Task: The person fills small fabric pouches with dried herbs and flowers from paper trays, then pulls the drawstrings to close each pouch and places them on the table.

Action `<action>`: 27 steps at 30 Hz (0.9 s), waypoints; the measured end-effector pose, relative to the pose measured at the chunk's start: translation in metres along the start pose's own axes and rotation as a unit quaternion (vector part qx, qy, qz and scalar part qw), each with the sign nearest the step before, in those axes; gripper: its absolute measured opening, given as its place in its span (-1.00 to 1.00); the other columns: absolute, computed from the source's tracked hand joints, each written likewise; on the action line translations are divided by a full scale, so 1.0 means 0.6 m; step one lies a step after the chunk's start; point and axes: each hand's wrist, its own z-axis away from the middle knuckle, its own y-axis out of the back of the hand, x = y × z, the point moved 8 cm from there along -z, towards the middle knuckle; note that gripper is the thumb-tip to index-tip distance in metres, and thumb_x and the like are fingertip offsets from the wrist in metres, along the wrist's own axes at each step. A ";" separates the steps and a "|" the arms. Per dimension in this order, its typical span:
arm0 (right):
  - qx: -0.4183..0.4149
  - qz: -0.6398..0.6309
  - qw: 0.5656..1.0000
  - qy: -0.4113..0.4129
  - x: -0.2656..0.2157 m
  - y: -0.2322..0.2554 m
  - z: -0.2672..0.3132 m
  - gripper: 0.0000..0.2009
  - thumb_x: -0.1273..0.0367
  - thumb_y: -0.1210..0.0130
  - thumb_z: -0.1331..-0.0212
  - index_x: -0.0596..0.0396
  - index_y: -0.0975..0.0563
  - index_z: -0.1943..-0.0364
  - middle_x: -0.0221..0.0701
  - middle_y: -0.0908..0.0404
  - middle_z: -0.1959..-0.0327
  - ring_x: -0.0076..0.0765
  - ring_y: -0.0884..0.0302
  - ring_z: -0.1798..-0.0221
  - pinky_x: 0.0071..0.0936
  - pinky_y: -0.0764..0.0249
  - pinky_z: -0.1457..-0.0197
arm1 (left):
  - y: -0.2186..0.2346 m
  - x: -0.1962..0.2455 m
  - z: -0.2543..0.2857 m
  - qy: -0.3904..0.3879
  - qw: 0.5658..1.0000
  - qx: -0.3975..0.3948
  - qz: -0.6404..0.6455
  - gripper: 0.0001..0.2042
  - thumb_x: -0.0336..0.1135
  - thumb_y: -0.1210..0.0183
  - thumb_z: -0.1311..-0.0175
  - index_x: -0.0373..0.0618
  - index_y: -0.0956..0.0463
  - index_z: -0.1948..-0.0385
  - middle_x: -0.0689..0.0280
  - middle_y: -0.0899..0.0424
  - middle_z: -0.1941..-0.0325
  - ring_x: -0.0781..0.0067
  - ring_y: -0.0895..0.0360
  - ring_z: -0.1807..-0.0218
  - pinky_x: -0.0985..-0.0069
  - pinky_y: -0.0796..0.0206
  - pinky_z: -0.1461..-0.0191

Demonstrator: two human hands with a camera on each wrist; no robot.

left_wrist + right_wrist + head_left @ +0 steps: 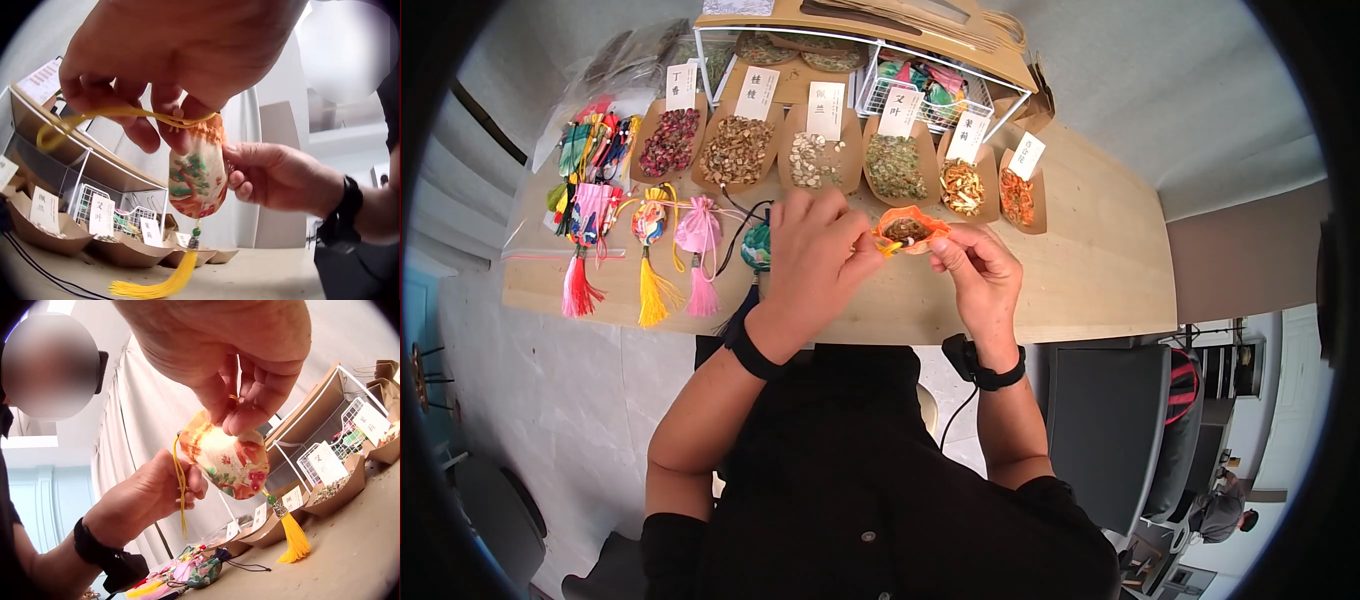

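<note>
We see left grip (815, 248) and right grip (983, 268) pinching the pouch (199, 170); either slipping could tip it, spilling its herbs (905, 231).

Cream through the body of the drawstring sachet (195, 178), flushed orange at mouth and base and patterned with green foliage and red motifs, with a yellow cord (182, 494), a green bead (197, 232) and a bright yellow tassel (156, 286). On the pale wood-toned worktop (1100, 270), plain pink for one small pouch (697, 232), patterned green for another pouch (205, 573). In kraft-brown trays (850, 150), deep crimson for the dried buds (670, 140), muted green for the dried leaves (895, 168), vivid orange for the dried petals (1017, 200), plus black characters on white cards (827, 112).
</note>
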 end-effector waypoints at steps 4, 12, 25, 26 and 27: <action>-0.007 0.193 0.976 0.098 -0.048 -0.002 0.004 -0.90 0.48 -0.36 -0.32 0.24 -0.73 0.18 -0.34 -0.72 0.29 -0.52 -0.63 0.34 -0.52 -0.57 0.25 | 0.028 0.005 -0.007 -0.041 0.997 0.066 -0.023 -0.85 -0.38 -0.33 -0.01 -0.08 -0.50 0.49 0.34 -0.45 0.31 0.19 -0.34 0.17 0.18 -0.13 0.05; 0.034 0.273 0.954 0.115 -0.102 0.040 0.020 -0.94 0.48 -0.34 -0.32 0.20 -0.72 0.24 -0.32 -0.71 0.36 -0.39 -0.61 0.38 -0.48 -0.53 0.30 | 0.048 -0.064 0.023 0.228 0.912 -0.019 0.340 -0.77 -0.47 -0.02 -0.35 -0.17 -0.34 0.58 0.34 -0.31 0.46 0.55 -0.22 0.41 0.50 -0.02 0.32; -0.130 0.218 0.966 -0.045 -0.089 0.027 0.140 -0.94 0.49 -0.35 -0.30 0.19 -0.72 0.31 -0.32 -0.73 0.39 -0.38 -0.61 0.39 -0.50 -0.49 0.27 | 0.110 -0.018 0.199 0.306 0.872 -0.174 0.341 -0.89 -0.61 -0.03 -0.19 -0.32 -0.32 0.53 0.26 -0.33 0.45 0.42 -0.28 0.41 0.45 -0.14 0.31; -0.141 0.213 0.965 -0.059 -0.083 0.029 0.142 -0.93 0.48 -0.35 -0.30 0.20 -0.72 0.31 -0.33 -0.72 0.40 -0.39 -0.60 0.40 -0.50 -0.47 0.29 | 0.111 -0.015 0.195 0.295 0.884 -0.176 0.317 -0.89 -0.61 -0.04 -0.19 -0.32 -0.33 0.53 0.24 -0.33 0.46 0.40 -0.28 0.41 0.43 -0.15 0.32; -0.150 0.209 0.964 -0.072 -0.078 0.030 0.144 -0.92 0.47 -0.36 -0.30 0.20 -0.72 0.31 -0.34 -0.71 0.41 -0.40 -0.58 0.41 -0.50 -0.46 0.30 | 0.112 -0.013 0.191 0.282 0.896 -0.179 0.294 -0.89 -0.61 -0.05 -0.19 -0.32 -0.33 0.53 0.23 -0.33 0.46 0.37 -0.29 0.41 0.42 -0.15 0.33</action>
